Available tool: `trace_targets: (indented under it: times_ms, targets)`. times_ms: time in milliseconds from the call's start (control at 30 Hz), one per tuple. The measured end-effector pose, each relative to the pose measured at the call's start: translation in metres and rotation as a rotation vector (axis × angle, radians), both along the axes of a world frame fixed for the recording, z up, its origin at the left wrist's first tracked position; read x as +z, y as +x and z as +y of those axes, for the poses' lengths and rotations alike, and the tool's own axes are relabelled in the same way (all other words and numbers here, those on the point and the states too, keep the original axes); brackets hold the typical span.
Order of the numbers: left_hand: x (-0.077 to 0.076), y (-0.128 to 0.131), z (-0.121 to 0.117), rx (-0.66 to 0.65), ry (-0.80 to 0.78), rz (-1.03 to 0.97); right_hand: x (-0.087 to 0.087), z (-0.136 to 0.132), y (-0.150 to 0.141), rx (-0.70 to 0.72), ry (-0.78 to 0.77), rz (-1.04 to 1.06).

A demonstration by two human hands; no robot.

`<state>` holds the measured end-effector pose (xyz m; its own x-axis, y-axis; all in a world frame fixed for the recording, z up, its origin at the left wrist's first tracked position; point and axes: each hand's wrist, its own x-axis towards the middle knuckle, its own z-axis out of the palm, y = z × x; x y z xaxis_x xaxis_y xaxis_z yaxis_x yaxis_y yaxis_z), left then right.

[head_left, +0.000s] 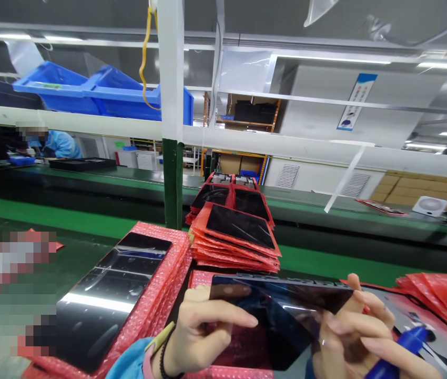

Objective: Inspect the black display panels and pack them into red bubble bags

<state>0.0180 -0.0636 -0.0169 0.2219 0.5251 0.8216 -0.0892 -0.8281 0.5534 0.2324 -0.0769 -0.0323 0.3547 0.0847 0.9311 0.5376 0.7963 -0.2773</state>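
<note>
A glossy black screen panel (290, 310) is held up in front of me, tilted, with reflections on its face. My left hand (203, 326) grips its left end, the index finger reaching over the face. At the other end, my right hand (365, 326) pinches the panel's edge. A blue marker (400, 352) is also tucked between the right hand's fingers. Pink bubble wrap (243, 373) shows under the held panel. To the left, a larger black panel (101, 300) lies on a stack of pink bubble-wrap sleeves (164, 284).
Behind the held panel stand stacks of screens in red bubble sleeves (235, 252). More red sleeves (440, 300) lie at right. A white and green post (172, 158) rises ahead, with blue bins (101, 95) on a rail. Across the line sits a person in blue (61, 143).
</note>
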Motion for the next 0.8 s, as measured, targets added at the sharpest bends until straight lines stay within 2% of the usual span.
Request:
trace_targets:
  times_ms: [100, 200, 267, 333, 400, 467, 533, 667, 800]
  targets:
    - [0.008, 0.003, -0.003, -0.026, -0.002, -0.008, 0.007, 0.004, 0.005, 0.005, 0.114, -0.059]
    - [0.009, 0.007, -0.006, 0.02, 0.031, 0.03, 0.015, 0.01, 0.006, 0.045, 0.14, -0.044]
    - [-0.001, 0.009, -0.009, 0.101, 0.099, 0.029, 0.017, 0.016, 0.006, 0.091, 0.148, 0.016]
    - [-0.017, 0.009, -0.014, 0.221, 0.132, 0.011, 0.015, 0.023, 0.007, 0.213, 0.095, 0.096]
    - [-0.034, 0.01, -0.021, 0.36, 0.02, 0.072, 0.011, 0.029, 0.008, 0.363, -0.002, 0.182]
    - [-0.042, 0.012, -0.027, 0.421, -0.092, 0.108, 0.007, 0.034, 0.01, 0.451, -0.074, 0.241]
    - [-0.042, 0.017, -0.032, 0.435, -0.132, 0.094, 0.004, 0.038, 0.012, 0.489, -0.125, 0.274]
    - [-0.036, 0.025, -0.036, 0.492, -0.103, 0.085, 0.001, 0.045, 0.015, 0.594, -0.15, 0.306]
    - [-0.044, 0.023, -0.035, 0.468, -0.05, 0.092, -0.002, 0.049, 0.02, 0.642, -0.133, 0.315]
